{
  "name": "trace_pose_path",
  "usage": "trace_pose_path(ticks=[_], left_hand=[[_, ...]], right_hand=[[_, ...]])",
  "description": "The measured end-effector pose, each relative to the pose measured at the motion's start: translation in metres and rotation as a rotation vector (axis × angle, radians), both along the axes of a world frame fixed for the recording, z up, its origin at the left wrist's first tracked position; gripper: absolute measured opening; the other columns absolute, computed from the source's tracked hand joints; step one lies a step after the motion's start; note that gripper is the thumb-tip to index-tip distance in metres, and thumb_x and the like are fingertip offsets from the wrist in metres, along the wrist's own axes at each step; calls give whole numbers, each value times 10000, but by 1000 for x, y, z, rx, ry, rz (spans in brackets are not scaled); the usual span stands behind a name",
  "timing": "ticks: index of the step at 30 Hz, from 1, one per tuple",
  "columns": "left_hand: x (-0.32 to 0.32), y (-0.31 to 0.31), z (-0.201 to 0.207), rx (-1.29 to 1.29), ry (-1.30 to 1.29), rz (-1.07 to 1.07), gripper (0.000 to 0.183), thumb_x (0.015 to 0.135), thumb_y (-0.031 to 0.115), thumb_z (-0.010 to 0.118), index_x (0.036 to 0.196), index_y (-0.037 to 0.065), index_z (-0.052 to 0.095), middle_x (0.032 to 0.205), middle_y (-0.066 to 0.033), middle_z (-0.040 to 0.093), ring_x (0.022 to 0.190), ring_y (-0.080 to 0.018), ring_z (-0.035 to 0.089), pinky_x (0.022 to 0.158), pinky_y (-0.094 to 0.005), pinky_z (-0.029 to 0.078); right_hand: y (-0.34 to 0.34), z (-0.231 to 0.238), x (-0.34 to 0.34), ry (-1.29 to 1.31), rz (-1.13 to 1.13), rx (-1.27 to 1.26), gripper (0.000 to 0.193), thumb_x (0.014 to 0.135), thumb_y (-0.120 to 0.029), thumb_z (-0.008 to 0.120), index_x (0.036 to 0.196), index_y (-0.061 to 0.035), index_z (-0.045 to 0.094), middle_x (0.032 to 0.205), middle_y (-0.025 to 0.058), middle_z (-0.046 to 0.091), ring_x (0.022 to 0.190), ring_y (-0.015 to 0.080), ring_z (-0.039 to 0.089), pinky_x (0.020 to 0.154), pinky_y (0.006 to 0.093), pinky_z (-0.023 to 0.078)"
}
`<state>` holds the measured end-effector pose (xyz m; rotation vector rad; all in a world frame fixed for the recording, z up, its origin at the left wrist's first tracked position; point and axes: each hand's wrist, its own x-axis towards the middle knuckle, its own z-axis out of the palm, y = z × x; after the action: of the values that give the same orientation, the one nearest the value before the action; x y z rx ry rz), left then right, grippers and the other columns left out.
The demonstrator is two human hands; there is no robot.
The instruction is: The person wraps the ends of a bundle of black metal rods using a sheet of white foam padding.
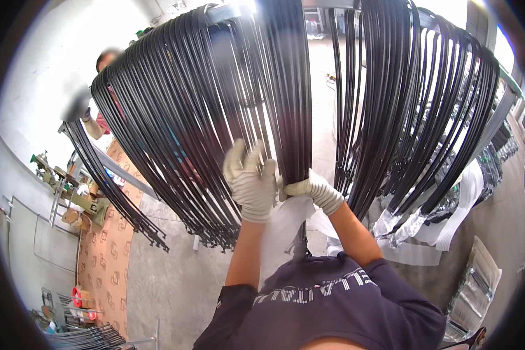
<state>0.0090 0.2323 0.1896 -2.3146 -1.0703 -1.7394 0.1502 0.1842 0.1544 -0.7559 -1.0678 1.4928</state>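
Both hands gloved in white knit, centre of frame, working at a bundle of black curved rods [291,116] that hangs down from the top centre. Left hand [251,184] is raised, fingers spread and half curled against the rods just left of the bundle; grip looks loose, not clamped on anything I can confirm. Right hand [315,191] is closed around the lower end of the bundle together with a white cloth sheet [283,227], which drapes down from that hand between the two forearms. The hands sit just beside each other, nearly touching. More black rods fan out in arcs on both sides: a big fan on the left [169,128] from upper centre down to lower left, another on the right [426,116] sweeping to centre right. Clear plastic-wrapped bundles [402,221] and white foam sheeting [461,204] lie on the concrete floor [169,280] at right. Brown cardboard [105,256] is laid along the floor at lower left. Another person [102,87], blurred, stands at upper left behind the left fan.
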Motion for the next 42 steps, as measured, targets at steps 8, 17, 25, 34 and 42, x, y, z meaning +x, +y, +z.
trace_pose_path(ticks=[8,17,25,34,42], left_hand=[[3,32,21,-58,-20,202,627,733,126,628,1267,14,320,1121,-174,447,1015,-288,469,890,-366,402],[35,41,38,-498,-517,-530,368,795,56,587,1133,11,448,939,-54,571,796,-86,536,701,-210,467],[56,49,-41,-1280,-626,-1508,266,834,188,567,1051,34,558,970,-86,610,857,-171,603,725,-263,522],[71,-1,-141,-1089,-392,-1055,467,911,357,363,1192,-7,440,1119,-139,525,1025,-178,507,870,-276,418],[41,-7,-77,-765,41,-1112,659,882,524,219,1312,29,290,1376,-173,242,1296,-248,180,1057,-346,140]], right_hand=[[6,-8,1,-304,-134,122,146,617,-126,646,754,-74,640,670,33,618,621,131,582,572,280,481],[0,-6,-3,-216,-188,15,225,612,-99,662,803,7,608,673,84,608,612,167,580,582,284,475],[-24,-1,7,-175,-411,-72,230,589,-63,720,800,-23,638,698,20,616,635,100,571,585,243,480],[-51,-8,20,-208,-500,-87,271,623,-77,694,867,-31,586,797,21,616,712,88,555,625,240,475],[-36,-32,24,-525,-333,67,295,633,-104,686,897,-17,588,723,24,584,651,110,552,604,257,476]])
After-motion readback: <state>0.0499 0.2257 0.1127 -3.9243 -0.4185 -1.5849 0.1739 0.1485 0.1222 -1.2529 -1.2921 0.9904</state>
